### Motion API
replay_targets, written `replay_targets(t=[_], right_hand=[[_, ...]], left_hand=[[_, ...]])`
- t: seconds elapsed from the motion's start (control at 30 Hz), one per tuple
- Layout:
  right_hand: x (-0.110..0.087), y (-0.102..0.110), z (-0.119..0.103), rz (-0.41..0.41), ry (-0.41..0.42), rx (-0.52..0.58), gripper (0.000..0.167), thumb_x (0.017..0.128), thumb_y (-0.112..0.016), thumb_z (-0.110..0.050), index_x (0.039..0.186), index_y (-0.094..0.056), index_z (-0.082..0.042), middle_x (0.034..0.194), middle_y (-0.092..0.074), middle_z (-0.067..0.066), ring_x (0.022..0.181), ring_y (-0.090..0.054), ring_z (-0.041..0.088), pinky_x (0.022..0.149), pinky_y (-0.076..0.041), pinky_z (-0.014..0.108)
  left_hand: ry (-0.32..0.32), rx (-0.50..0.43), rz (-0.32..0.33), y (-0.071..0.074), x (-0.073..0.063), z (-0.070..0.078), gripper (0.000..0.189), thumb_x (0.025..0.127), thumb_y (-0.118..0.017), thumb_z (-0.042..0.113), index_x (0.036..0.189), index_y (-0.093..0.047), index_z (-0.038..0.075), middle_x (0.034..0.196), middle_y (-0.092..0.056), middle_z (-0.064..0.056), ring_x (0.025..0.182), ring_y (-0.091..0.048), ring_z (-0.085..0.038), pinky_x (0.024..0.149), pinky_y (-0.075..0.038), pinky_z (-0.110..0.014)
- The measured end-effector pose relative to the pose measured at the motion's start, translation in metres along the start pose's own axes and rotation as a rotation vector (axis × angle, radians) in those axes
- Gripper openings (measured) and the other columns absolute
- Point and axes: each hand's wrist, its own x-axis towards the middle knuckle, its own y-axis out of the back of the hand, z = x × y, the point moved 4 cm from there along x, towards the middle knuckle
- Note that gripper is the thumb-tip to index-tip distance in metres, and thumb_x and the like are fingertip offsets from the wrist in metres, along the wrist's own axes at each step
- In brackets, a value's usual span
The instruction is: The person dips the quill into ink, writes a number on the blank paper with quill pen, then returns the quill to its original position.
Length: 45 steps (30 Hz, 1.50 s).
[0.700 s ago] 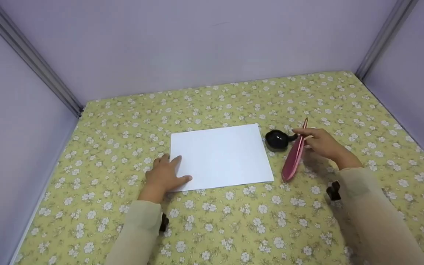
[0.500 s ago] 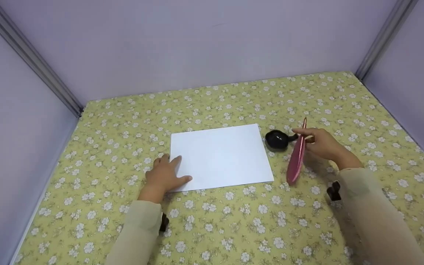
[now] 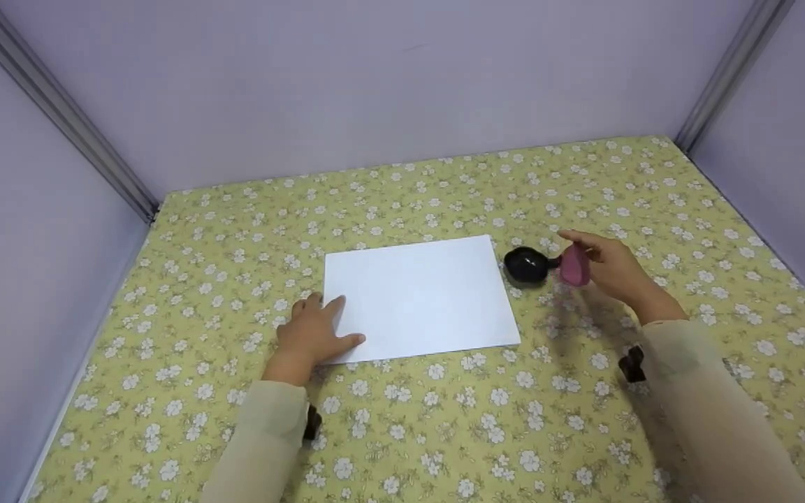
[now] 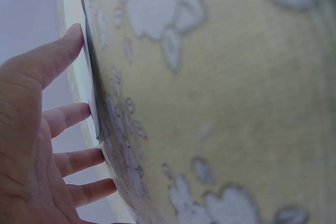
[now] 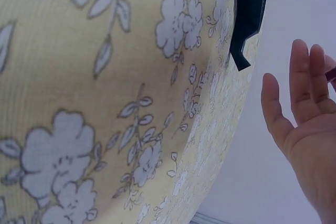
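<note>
A white sheet of paper (image 3: 420,297) lies flat on the cloth. My left hand (image 3: 308,332) rests over its near left corner, fingers spread; the left wrist view shows thumb and a finger against the paper's edge (image 4: 88,72). My right hand (image 3: 612,269), raised above the cloth, pinches a slim pink object (image 3: 574,265), seen nearly end-on; its kind is unclear. The right wrist view shows only a small dark red bit of it (image 5: 331,74) by the fingers. Left of that hand sits a small black bowl (image 3: 526,265) with a short handle, partly behind the pink object.
A yellow cloth with white flowers (image 3: 402,419) covers the table. Pale walls stand behind (image 3: 402,84) and at both sides, with metal posts (image 3: 731,77) at the corners. Black wrist mounts (image 3: 633,363) are on both sleeves.
The pink object has swung from hanging lengthwise toward me to being seen nearly end-on, its near end rising. My right hand has turned slightly upward. Left hand, paper and black bowl stay put.
</note>
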Motion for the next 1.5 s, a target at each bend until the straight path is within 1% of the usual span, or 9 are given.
replay_targets(t=[0.17, 0.33, 0.47, 0.53, 0.6, 0.83, 1.03, 1.27, 1.5], right_hand=[[0.000, -0.001, -0.001, 0.026, 0.088, 0.154, 0.035, 0.100, -0.048, -0.004, 0.132, -0.050, 0.009, 0.099, -0.066, 0.010, 0.087, -0.063, 0.009, 0.078, -0.048, 0.019], [0.001, -0.002, -0.009, 0.062, 0.097, 0.081, 0.030, 0.102, -0.045, -0.012, 0.114, -0.064, 0.009, 0.114, -0.064, 0.018, 0.087, -0.063, 0.007, 0.077, -0.047, 0.018], [-0.001, -0.002, -0.025, 0.124, 0.137, 0.077, 0.026, 0.100, -0.049, -0.006, 0.110, -0.066, 0.012, 0.098, -0.067, 0.022, 0.077, -0.063, 0.009, 0.067, -0.049, 0.019], [-0.001, -0.002, -0.026, 0.143, 0.117, 0.067, 0.028, 0.099, -0.051, -0.008, 0.117, -0.064, 0.008, 0.084, -0.068, 0.014, 0.072, -0.062, 0.008, 0.063, -0.048, 0.020], [0.000, -0.003, -0.019, 0.143, 0.059, 0.040, 0.031, 0.100, -0.051, -0.017, 0.119, -0.066, 0.003, 0.084, -0.068, 0.007, 0.074, -0.061, 0.008, 0.062, -0.048, 0.021], [0.000, -0.011, 0.004, 0.059, -0.218, 0.131, 0.050, 0.094, -0.059, -0.039, 0.126, -0.060, -0.001, 0.122, -0.060, 0.019, 0.104, -0.060, 0.031, 0.088, -0.047, 0.047], [0.002, -0.014, 0.008, 0.072, -0.331, 0.255, 0.042, 0.091, -0.066, -0.029, 0.118, -0.064, 0.003, 0.103, -0.069, 0.008, 0.095, -0.064, 0.026, 0.084, -0.050, 0.041], [0.001, -0.018, 0.012, 0.040, -0.399, 0.339, 0.045, 0.088, -0.070, -0.026, 0.119, -0.062, 0.005, 0.090, -0.071, -0.002, 0.088, -0.066, 0.017, 0.076, -0.053, 0.031], [0.000, -0.019, 0.011, 0.022, -0.370, 0.174, 0.040, 0.088, -0.070, -0.030, 0.116, -0.067, -0.001, 0.100, -0.069, -0.002, 0.090, -0.064, 0.014, 0.076, -0.051, 0.026]], left_hand=[[0.005, 0.006, -0.001, 0.000, 0.000, 0.000, 0.083, 0.083, -0.062, 0.061, 0.150, -0.034, 0.019, 0.151, -0.024, -0.021, 0.136, -0.021, -0.043, 0.093, -0.031, -0.070], [0.003, 0.013, 0.002, 0.001, 0.000, 0.000, 0.083, 0.083, -0.062, 0.061, 0.150, -0.035, 0.019, 0.151, -0.025, -0.021, 0.136, -0.022, -0.044, 0.092, -0.032, -0.069], [-0.003, 0.019, -0.003, 0.002, -0.001, 0.000, 0.083, 0.083, -0.061, 0.061, 0.150, -0.035, 0.019, 0.151, -0.025, -0.020, 0.135, -0.023, -0.044, 0.091, -0.033, -0.069], [-0.006, 0.021, -0.003, 0.002, -0.001, 0.000, 0.083, 0.083, -0.060, 0.062, 0.150, -0.034, 0.019, 0.151, -0.025, -0.020, 0.135, -0.023, -0.044, 0.090, -0.034, -0.069], [-0.006, 0.019, -0.002, 0.001, -0.001, 0.000, 0.083, 0.084, -0.060, 0.061, 0.150, -0.034, 0.019, 0.151, -0.025, -0.020, 0.135, -0.023, -0.044, 0.091, -0.033, -0.069], [-0.004, 0.021, 0.000, 0.001, -0.002, 0.001, 0.083, 0.084, -0.060, 0.061, 0.150, -0.033, 0.019, 0.151, -0.024, -0.021, 0.136, -0.022, -0.044, 0.093, -0.031, -0.069], [-0.005, 0.026, -0.002, 0.002, -0.002, 0.002, 0.083, 0.084, -0.059, 0.061, 0.150, -0.033, 0.019, 0.151, -0.024, -0.021, 0.135, -0.022, -0.045, 0.093, -0.032, -0.069], [-0.006, 0.013, -0.010, 0.002, -0.001, 0.001, 0.083, 0.084, -0.060, 0.061, 0.151, -0.033, 0.019, 0.152, -0.023, -0.021, 0.136, -0.021, -0.045, 0.093, -0.030, -0.069], [-0.002, 0.019, -0.010, 0.001, 0.000, 0.000, 0.083, 0.084, -0.059, 0.062, 0.151, -0.032, 0.019, 0.152, -0.022, -0.021, 0.136, -0.020, -0.045, 0.091, -0.032, -0.070]])
